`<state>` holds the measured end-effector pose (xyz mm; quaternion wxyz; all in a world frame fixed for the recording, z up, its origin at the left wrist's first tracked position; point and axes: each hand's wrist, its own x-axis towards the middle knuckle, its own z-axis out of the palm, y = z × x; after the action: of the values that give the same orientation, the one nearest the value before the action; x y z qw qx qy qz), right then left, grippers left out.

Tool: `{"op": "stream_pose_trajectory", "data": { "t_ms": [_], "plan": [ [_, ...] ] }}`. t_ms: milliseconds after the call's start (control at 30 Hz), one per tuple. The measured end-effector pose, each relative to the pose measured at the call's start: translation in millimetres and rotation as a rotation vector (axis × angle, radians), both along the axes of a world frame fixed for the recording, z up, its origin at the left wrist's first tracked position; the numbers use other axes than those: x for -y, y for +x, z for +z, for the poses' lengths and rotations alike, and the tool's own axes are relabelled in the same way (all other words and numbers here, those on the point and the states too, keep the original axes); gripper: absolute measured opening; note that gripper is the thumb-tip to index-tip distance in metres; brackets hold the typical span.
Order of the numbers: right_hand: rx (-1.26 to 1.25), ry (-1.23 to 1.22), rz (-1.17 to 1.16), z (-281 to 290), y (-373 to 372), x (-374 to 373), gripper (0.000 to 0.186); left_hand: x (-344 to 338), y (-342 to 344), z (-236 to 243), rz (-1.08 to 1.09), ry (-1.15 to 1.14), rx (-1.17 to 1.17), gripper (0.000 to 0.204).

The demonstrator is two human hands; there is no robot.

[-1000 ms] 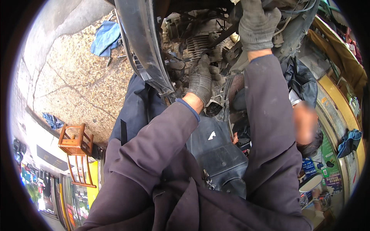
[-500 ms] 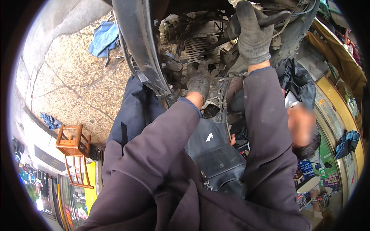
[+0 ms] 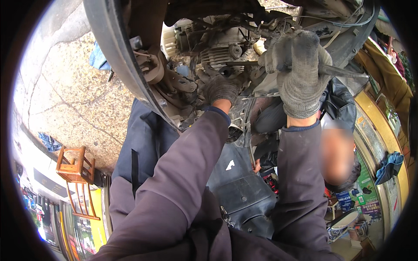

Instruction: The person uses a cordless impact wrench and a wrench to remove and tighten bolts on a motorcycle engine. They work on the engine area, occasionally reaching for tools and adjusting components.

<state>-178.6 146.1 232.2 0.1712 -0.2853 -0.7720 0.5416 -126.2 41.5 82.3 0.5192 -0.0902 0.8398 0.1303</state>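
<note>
My right hand (image 3: pixel 300 71), in a grey knit glove, is closed round a dark long-handled tool (image 3: pixel 346 71). Its handle sticks out to the right of my fist, and a thin shaft points left toward the finned engine cylinder (image 3: pixel 215 56). My left hand (image 3: pixel 222 87), gloved too, reaches in just below the fins. Its fingers curl about a dark round part (image 3: pixel 225 70) near the shaft's far end; what they grip is mostly hidden. Around both hands is the opened body of a scooter, its dark curved panel (image 3: pixel 115 52) rising on the left.
A person (image 3: pixel 339 152) in a black jacket crouches at the right, one hand (image 3: pixel 257 165) near the scooter's dark floor panel (image 3: pixel 244 187). Keys (image 3: pixel 226 219) hang by that panel. A wooden stool (image 3: pixel 76 172) stands far left. Blue cloth (image 3: pixel 99 56) lies on the ground.
My right hand has come down and nearer with the tool, whose handle has swung lower. My left hand stays at the engine, its fingers more spread. The whole view has shifted slightly.
</note>
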Motion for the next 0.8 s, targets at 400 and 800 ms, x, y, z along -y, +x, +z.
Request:
{"op": "stream_pose_trajectory", "data": {
  "t_ms": [400, 800],
  "plan": [
    [0.037, -0.325, -0.079, -21, -17, -7, 0.031, 15, 7, -35, 0.079, 0.197, -0.128, 0.124],
    [0.157, -0.127, -0.295, -13, -45, 3, 0.041, 28, 7, -48, 0.271, 0.295, 0.042, 0.123]
  ]
}}
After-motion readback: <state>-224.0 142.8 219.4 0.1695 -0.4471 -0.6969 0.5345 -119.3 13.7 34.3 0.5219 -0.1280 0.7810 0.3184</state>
